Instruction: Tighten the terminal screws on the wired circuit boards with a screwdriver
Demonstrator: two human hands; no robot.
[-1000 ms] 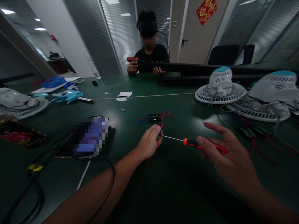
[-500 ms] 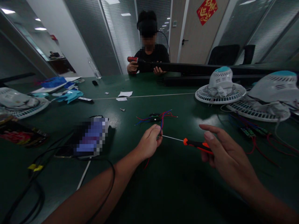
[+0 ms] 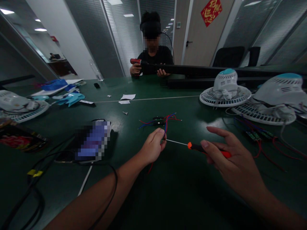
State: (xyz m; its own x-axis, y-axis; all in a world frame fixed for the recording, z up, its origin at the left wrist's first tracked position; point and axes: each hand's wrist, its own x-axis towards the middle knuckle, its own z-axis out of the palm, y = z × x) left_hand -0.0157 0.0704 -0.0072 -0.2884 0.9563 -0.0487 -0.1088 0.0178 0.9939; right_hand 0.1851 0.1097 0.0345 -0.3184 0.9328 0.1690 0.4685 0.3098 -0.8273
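Observation:
My left hand (image 3: pixel 152 147) is closed in a pinch on a small green circuit board (image 3: pixel 162 141), mostly hidden by the fingers. Red and blue wires (image 3: pixel 166 125) rise from it, and a red wire hangs below the hand. An orange-and-black screwdriver (image 3: pixel 196 147) lies nearly level, its thin shaft reaching the board at my left fingertips. My right hand (image 3: pixel 231 159) holds its handle between the thumb and the lower fingers, while the index finger is stretched out above. Exactly where the tip meets the board is hidden.
Beyond my left hand lie two dark modules (image 3: pixel 158 122) with wires. White fan-like units (image 3: pixel 225 92) and more wired boards (image 3: pixel 253 135) are at right. A phone (image 3: pixel 93 140) and black cables (image 3: pixel 35 188) lie at left. Across the table, a person holds a red power tool (image 3: pixel 135 61) against a long black bar.
My right thumb and fingers have shifted along the screwdriver handle, and more of its orange end shows. My left hand stays on the board, the screwdriver tip still beside it.

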